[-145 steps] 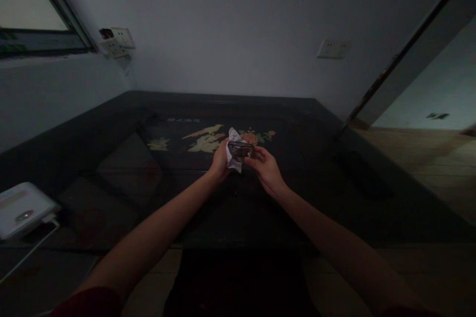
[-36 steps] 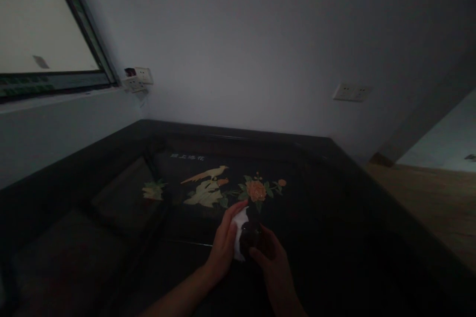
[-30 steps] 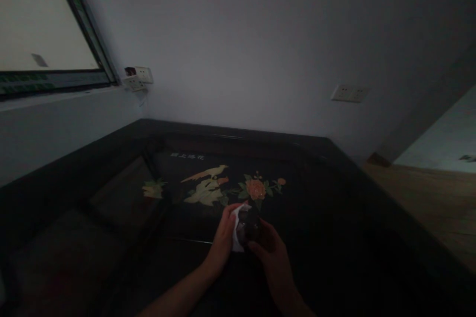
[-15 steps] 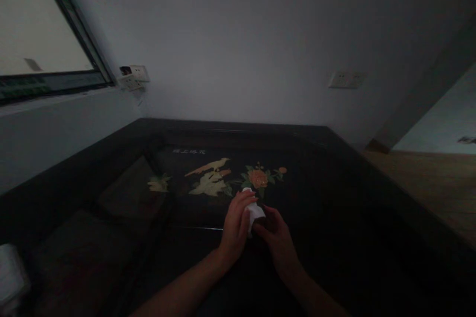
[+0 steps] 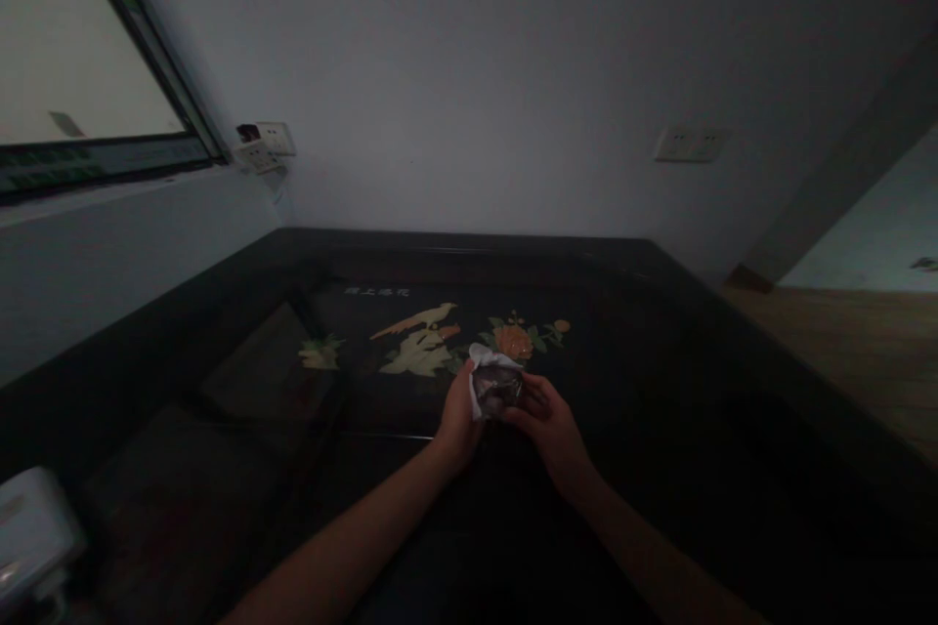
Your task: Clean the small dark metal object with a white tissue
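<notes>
Between my hands, a small dark, shiny, see-through object [image 5: 498, 388] rests against a crumpled white tissue or cloth [image 5: 478, 356]. Its exact kind cannot be made out in the dim light. My left hand [image 5: 459, 420] is closed round the white cloth on the object's left side. From the right, my right hand [image 5: 546, 415] grips the object's edge with thumb and fingers. Both hands are above a glossy black table [image 5: 469, 240], in front of its inlaid bird [image 5: 419, 317] and orange flower [image 5: 514, 342].
At the lower left is a white boxy item [image 5: 36, 527], cut off by the frame. Behind the table rises a pale wall with a double socket [image 5: 690, 145]. More sockets [image 5: 271, 142] are by the window at the left. Wooden floor [image 5: 842, 332] shows at the right.
The white cloth has opened out to the left, and the dark shiny object now shows between my hands. Both hands are slightly higher in view; my left fingers no longer cover the cloth's front.
</notes>
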The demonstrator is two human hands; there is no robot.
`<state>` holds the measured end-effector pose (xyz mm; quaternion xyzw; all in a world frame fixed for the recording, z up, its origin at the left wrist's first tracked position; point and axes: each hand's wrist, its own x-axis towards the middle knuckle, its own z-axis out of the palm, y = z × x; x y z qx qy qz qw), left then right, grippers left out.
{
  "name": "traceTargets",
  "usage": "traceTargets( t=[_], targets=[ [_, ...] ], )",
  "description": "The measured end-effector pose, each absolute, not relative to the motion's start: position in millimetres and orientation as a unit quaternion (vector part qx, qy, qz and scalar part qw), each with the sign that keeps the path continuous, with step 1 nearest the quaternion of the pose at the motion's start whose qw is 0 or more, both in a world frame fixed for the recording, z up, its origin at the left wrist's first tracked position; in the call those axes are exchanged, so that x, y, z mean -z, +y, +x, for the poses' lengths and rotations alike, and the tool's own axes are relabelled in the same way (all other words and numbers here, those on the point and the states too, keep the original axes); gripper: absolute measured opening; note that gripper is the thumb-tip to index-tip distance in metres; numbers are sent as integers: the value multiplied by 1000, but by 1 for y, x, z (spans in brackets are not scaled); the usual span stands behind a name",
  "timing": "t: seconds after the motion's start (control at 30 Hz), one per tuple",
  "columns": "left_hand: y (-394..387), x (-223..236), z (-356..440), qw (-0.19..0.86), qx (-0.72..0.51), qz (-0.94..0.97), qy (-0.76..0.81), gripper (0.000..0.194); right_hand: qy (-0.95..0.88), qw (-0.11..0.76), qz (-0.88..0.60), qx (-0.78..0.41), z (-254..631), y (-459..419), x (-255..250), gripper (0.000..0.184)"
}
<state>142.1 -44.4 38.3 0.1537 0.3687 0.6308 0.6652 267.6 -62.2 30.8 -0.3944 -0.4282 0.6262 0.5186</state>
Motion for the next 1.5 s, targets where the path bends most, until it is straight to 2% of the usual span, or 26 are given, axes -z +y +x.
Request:
traceTargets(
  t=[0.1, 0.3, 0.4, 0.53, 0.63, 0.7, 0.83, 0.93, 1.07, 1.2, 1.33, 1.5],
  targets=[
    [-33, -38, 138, 716, -594, 138, 340, 22, -447, 518, -397, -612, 265, -52, -31, 52],
    [-21, -21, 134, 629, -645, 209, 381, 37, -461, 525, -397, -595, 263, -34, -24, 54],
    [-26, -23, 131, 545, -651, 347, 399, 41, -461, 528, -395, -594, 262, -32, -20, 56],
    [-41, -31, 127, 360, -640, 538, 413, 38, -457, 532, -404, -587, 263, -32, -18, 55],
    [-47, -34, 126, 300, -622, 604, 397, 34, -454, 522, -400, -601, 266, -32, -18, 52],
    [-46, -34, 126, 328, -624, 580, 408, 35, -451, 512, -396, -615, 268, -33, -19, 51],
    [-33, -28, 129, 519, -631, 417, 398, 43, -444, 493, -388, -640, 270, -32, -19, 53],
    [-24, -23, 131, 650, -618, 277, 345, 39, -443, 499, -375, -644, 270, -32, -19, 54],
    [-21, -22, 134, 742, -590, 151, 281, 32, -434, 513, -356, -649, 268, -32, -19, 53],
    [-23, -26, 135, 776, -571, 121, 240, 34, -407, 530, -343, -660, 266, -32, -20, 50],
    [-24, -33, 133, 757, -602, 119, 223, 43, -382, 550, -300, -680, 266, -30, -22, 41],
    [-20, -27, 130, 690, -630, 148, 325, 38, -297, 575, -267, -714, 270, -23, -20, 25]
  ],
)
